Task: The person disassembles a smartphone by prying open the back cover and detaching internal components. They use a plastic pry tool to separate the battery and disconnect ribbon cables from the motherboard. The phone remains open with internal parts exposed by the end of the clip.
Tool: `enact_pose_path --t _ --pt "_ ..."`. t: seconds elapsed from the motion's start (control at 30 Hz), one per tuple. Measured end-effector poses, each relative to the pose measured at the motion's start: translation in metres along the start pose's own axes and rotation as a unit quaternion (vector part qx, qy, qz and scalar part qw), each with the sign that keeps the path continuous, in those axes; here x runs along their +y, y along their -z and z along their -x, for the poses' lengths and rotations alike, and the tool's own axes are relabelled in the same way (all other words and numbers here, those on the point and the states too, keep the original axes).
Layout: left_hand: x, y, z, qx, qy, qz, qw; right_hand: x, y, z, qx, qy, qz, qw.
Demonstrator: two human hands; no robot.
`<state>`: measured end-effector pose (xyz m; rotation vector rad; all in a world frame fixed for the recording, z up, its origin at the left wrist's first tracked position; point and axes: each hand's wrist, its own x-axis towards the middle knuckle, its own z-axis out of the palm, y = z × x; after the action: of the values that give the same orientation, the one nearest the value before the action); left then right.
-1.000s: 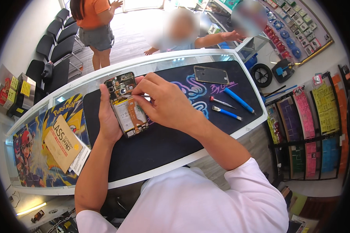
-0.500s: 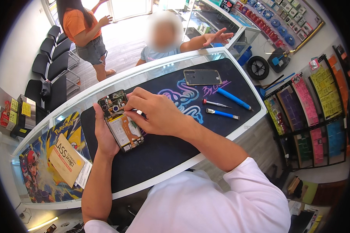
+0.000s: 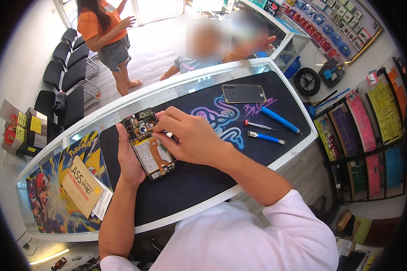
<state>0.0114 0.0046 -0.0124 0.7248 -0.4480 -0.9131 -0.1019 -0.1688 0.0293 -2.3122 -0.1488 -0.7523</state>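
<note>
A smartphone point(image 3: 148, 156) with its back off lies tilted in my left hand point(image 3: 130, 156). Its circuit board, round camera parts, pale battery and orange flex cable are exposed. My left palm and fingers are wrapped round the phone's left side and underside, thumb along the edge. My right hand point(image 3: 183, 135) is pinched over the upper half of the phone, near the board. A thin metal tool point(image 3: 149, 133) shows at its fingertips, with its tip at the board. Most of that tool is hidden by the fingers, so its exact kind is unclear.
On the black mat point(image 3: 167, 203) lie a removed phone back cover point(image 3: 244, 93), a blue pen-like tool point(image 3: 281, 120), a small screwdriver point(image 3: 260, 125) and a blue-handled cutter point(image 3: 267, 137). Left are paper envelopes point(image 3: 82, 186). Two people stand beyond the glass counter point(image 3: 135, 100).
The whole view has shifted slightly, placing the counter further right and lower. My right fingertips have drawn back a little, baring more of the board. The person across the counter has moved right.
</note>
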Motion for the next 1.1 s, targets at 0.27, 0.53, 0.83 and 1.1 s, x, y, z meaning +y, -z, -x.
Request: enact_pose_path --t 0.27,0.53,0.83,1.1 --pt "0.002 -0.005 0.0 -0.019 0.002 0.007 1.0 -0.004 0.003 0.001 -0.01 -0.041 -0.016 0.999" --pt "0.003 -0.005 0.0 -0.029 0.024 -0.009 0.999 0.0 -0.006 0.0 0.008 -0.025 -0.043 0.999" --pt "0.005 -0.01 0.001 -0.013 0.02 -0.028 0.999 -0.001 -0.006 -0.002 0.009 -0.01 -0.044 0.999" --pt "0.004 -0.006 0.002 0.011 0.038 -0.066 0.997 -0.006 -0.003 -0.001 -0.013 -0.034 -0.037 0.999"
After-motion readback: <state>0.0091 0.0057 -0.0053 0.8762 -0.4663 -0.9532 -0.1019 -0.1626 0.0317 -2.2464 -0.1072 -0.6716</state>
